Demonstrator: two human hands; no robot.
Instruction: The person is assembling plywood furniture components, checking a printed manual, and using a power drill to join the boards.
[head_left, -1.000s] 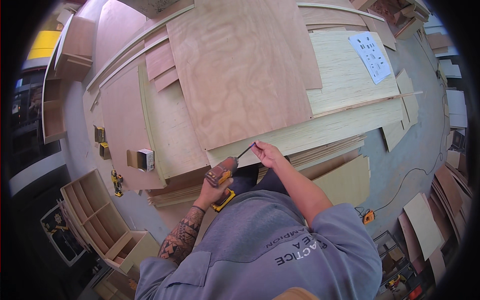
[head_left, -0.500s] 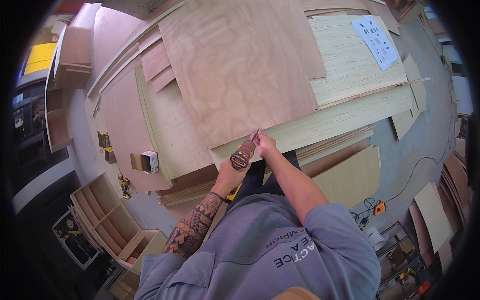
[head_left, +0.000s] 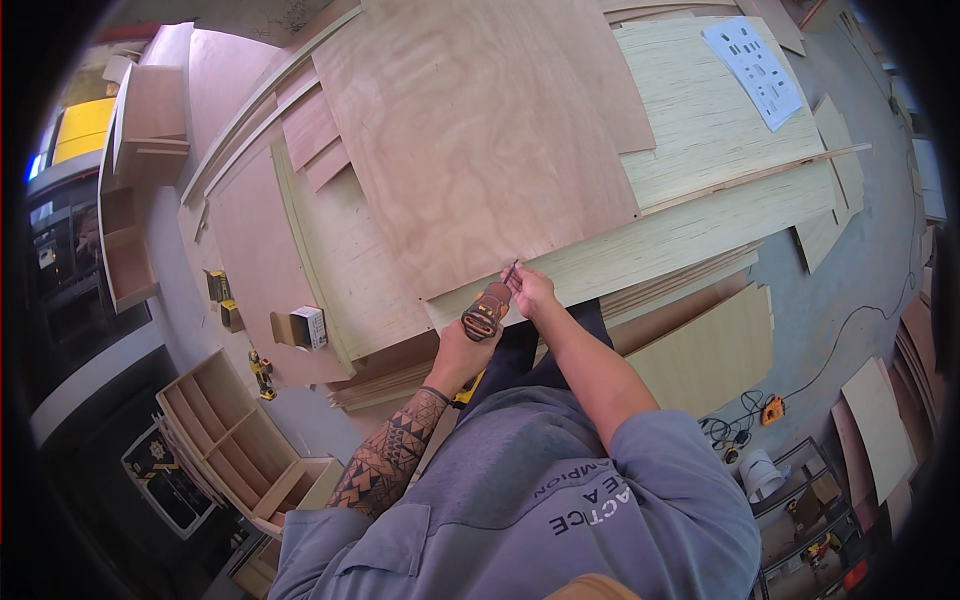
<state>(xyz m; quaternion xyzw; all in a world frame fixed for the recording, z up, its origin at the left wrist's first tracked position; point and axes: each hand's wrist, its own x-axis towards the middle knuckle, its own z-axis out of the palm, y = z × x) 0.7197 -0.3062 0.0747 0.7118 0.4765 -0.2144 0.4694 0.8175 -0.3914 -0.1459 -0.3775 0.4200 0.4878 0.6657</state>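
Note:
A cordless drill [head_left: 486, 312], dark with reddish-orange parts, is gripped in my left hand [head_left: 462, 352], its nose angled away from me. The fingers of my right hand [head_left: 530, 289] pinch a thin dark bit [head_left: 514, 266] at the front of the drill; whether a screw sits on it is too small to tell. Both hands are at the near edge of a large reddish plywood panel [head_left: 480, 150], which has small dark holes near its near corners. Under it lies a paler plywood sheet [head_left: 740, 205].
A printed sheet of paper [head_left: 752, 72] lies at the far right. On the left are a small open box [head_left: 311, 327], another power tool [head_left: 261, 374] and a wooden shelf unit [head_left: 215, 420]. Stacked boards [head_left: 700, 340] stand below the panel's edge; an orange charger with cables [head_left: 772, 409] lies right.
The whole view has shifted slightly, with the surroundings swinging a little. Both hands keep the same hold on the drill and bit at the panel's near edge.

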